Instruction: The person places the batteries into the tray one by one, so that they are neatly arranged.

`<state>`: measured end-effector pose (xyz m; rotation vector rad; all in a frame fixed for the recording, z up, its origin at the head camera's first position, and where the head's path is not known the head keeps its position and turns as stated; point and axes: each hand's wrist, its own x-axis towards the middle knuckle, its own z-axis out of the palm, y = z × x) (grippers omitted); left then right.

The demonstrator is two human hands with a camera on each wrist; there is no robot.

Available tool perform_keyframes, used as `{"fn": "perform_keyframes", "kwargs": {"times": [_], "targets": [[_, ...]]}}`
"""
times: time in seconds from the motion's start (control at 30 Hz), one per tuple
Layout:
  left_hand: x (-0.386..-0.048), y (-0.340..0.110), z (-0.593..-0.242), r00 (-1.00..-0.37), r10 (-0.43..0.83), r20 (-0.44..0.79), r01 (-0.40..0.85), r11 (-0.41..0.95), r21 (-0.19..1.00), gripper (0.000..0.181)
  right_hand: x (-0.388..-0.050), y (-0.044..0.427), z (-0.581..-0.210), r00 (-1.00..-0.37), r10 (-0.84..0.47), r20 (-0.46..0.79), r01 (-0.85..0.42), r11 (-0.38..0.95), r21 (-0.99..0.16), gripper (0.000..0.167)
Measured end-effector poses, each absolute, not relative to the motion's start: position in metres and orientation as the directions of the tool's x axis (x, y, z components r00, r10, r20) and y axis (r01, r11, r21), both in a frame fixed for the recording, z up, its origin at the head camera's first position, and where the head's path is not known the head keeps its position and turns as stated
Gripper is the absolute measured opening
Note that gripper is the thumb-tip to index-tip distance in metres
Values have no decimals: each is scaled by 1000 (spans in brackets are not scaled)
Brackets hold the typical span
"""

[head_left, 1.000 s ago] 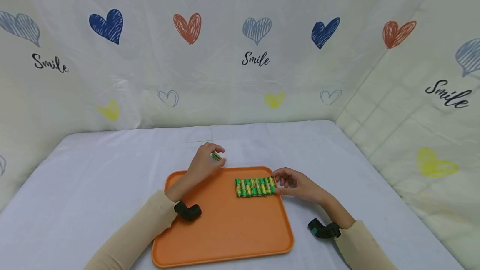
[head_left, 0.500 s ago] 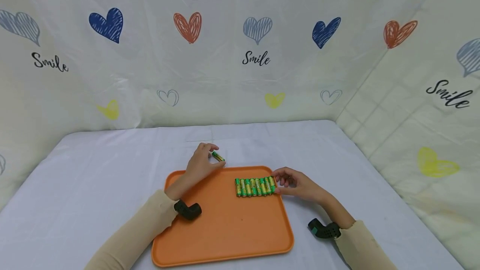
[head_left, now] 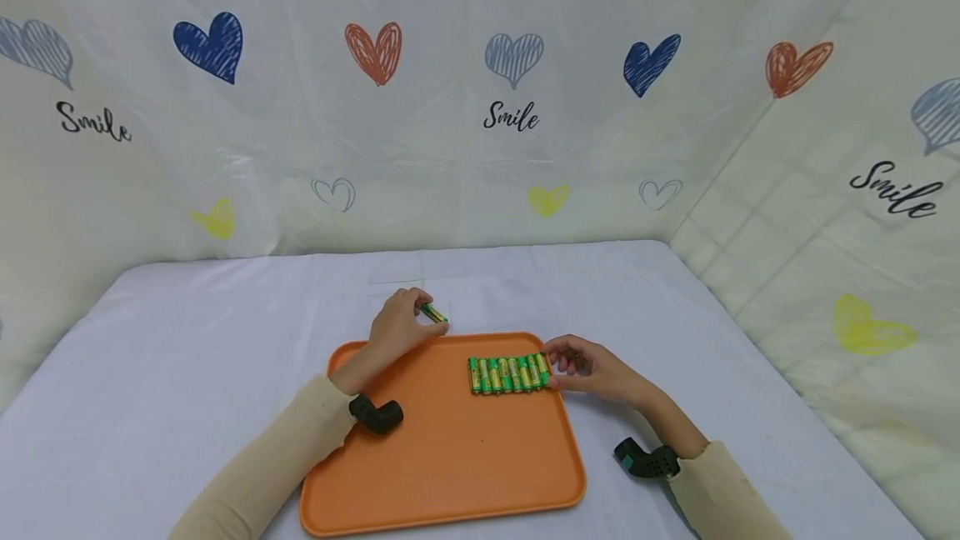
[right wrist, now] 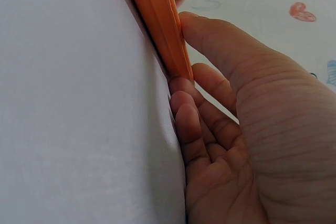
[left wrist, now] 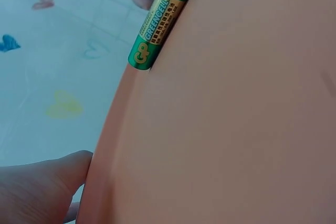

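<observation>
My left hand pinches a green-and-gold battery between thumb and fingers, just past the far rim of the orange tray. In the left wrist view its thumb lies by the tray's rim, and the held battery is out of sight. A row of several similar batteries lies side by side near the tray's far right corner. At that corner my right hand holds the tray's edge. The right wrist view has its thumb against the outer rim and the other fingers curled below.
A white cloth covers the table under the tray. Behind it hangs a pale sheet printed with hearts and words. A dark band-like device sits on the left wrist, and another dark device on the right.
My left hand has drawn back slightly to the left, and more of the pinched battery shows between its fingers. The right hand and the row of batteries have stayed in place.
</observation>
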<state>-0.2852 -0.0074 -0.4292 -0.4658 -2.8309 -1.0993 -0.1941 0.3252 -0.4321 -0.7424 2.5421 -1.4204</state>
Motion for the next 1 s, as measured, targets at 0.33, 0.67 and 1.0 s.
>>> {"fn": "perform_keyframes", "kwargs": {"times": [0.33,0.67,1.0], "targets": [[-287,-10,-427,-945,266,189,324,697,639,43,-194,324,-433,-868,-479,127,-356,424,-833,41],[-284,-9,-423,-944,258,207,329,666,669,42,-195,323,-431,-869,-480,119,-354,436,-827,41],[-272,-2,-418,-929,303,210,353,568,743,45,-194,323,-430,-873,-478,99,-340,449,-826,41]]}}
